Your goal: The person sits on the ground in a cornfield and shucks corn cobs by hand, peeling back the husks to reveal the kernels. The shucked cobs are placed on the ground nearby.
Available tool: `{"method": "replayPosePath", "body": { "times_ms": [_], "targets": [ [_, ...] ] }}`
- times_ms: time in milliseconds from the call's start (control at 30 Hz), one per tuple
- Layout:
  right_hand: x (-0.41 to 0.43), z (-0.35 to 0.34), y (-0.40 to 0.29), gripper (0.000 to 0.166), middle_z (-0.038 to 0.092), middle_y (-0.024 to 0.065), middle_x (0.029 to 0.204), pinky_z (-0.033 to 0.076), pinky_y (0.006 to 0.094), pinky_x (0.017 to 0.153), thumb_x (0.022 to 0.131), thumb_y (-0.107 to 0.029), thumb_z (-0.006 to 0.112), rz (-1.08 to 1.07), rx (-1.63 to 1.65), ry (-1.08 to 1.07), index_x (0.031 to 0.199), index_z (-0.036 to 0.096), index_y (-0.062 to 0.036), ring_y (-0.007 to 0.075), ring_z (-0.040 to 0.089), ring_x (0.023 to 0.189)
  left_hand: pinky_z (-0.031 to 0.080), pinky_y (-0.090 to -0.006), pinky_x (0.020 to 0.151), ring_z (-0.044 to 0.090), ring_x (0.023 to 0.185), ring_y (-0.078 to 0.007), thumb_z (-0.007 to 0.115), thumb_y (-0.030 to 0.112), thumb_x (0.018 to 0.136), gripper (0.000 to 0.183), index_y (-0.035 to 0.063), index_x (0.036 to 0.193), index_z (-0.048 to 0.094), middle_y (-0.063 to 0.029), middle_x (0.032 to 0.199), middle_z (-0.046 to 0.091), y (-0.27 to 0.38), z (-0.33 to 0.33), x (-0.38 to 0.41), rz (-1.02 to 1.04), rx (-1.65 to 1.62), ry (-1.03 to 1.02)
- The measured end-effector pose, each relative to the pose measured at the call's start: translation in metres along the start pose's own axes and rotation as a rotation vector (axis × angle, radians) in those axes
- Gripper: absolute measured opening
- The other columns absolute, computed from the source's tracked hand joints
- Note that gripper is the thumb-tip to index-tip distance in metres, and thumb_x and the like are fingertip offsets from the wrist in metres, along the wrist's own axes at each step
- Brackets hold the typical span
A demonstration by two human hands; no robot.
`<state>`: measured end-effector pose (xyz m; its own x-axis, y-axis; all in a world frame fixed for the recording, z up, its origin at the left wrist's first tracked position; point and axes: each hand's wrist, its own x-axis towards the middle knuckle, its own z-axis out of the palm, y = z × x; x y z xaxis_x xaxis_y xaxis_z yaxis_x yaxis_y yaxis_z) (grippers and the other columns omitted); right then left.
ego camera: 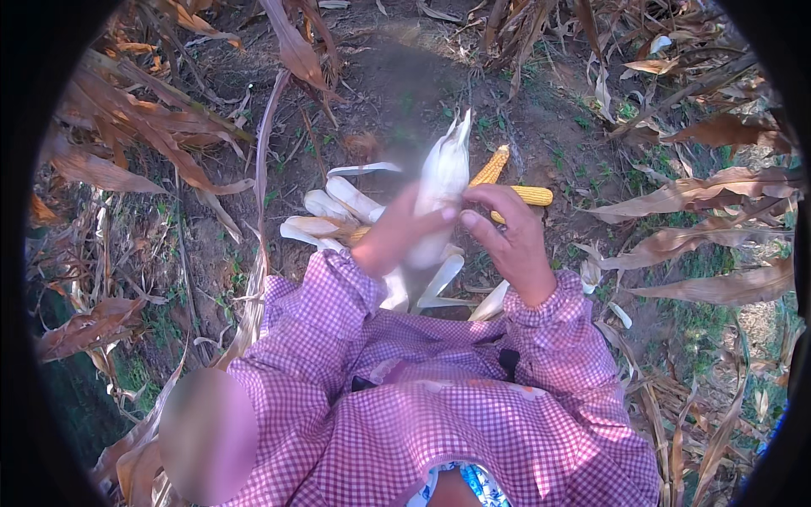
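Note:
My left hand [402, 229] is closed around an ear of corn in its pale husk [445, 161], whose pointed tip is towards the top of the view. Close at its right side is my right hand [510, 237], thumb and forefinger near the husk; whether they pinch it I cannot tell. Beyond the right hand lie husked yellow corn cobs [532, 195] on the ground, partly hidden by the fingers. Peeled-back pale husks [348, 196] lie left of the left hand, with a bit of yellow cob showing among them. More loose husk strips [443, 279] lie below the hands.
Dry corn stalks and leaves [152, 133] lean in from the left. Long dry leaves [709, 196] reach in from the right. Bare soil [405, 76] with small green weeds lies beyond the hands. A smudge blurs part of the middle.

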<state>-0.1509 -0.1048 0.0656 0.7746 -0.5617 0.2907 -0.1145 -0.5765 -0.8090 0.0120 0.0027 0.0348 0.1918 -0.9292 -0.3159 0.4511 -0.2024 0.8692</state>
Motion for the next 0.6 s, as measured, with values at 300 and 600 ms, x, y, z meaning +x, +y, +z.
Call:
{"method": "replayPosePath", "body": {
  "times_ms": [300, 600],
  "targets": [
    [0.019, -0.015, 0.021, 0.031, 0.063, 0.0062, 0.102, 0.051, 0.0265, 0.080, 0.096, -0.019, 0.054, 0.405, 0.668, -0.015, 0.116, 0.057, 0.0042, 0.0118, 0.061, 0.092, 0.044, -0.0312, 0.094, 0.054, 0.109, -0.0166, 0.078, 0.021, 0.076, 0.073, -0.0016, 0.135, 0.040, -0.0100, 0.120, 0.055, -0.014, 0.008, -0.004, 0.163, 0.494, 0.028],
    [0.017, -0.008, 0.037, 0.018, 0.064, 0.0016, 0.088, 0.050, 0.0243, 0.069, 0.087, -0.006, 0.058, 0.378, 0.596, 0.078, 0.102, 0.062, 0.0037, 0.0066, 0.059, 0.077, 0.046, -0.0338, 0.090, 0.058, 0.103, -0.0245, 0.082, 0.018, 0.067, 0.076, 0.0016, 0.132, 0.046, -0.0148, 0.114, 0.058, -0.008, 0.022, -0.002, 0.400, 0.983, 0.233]
  ]
}}
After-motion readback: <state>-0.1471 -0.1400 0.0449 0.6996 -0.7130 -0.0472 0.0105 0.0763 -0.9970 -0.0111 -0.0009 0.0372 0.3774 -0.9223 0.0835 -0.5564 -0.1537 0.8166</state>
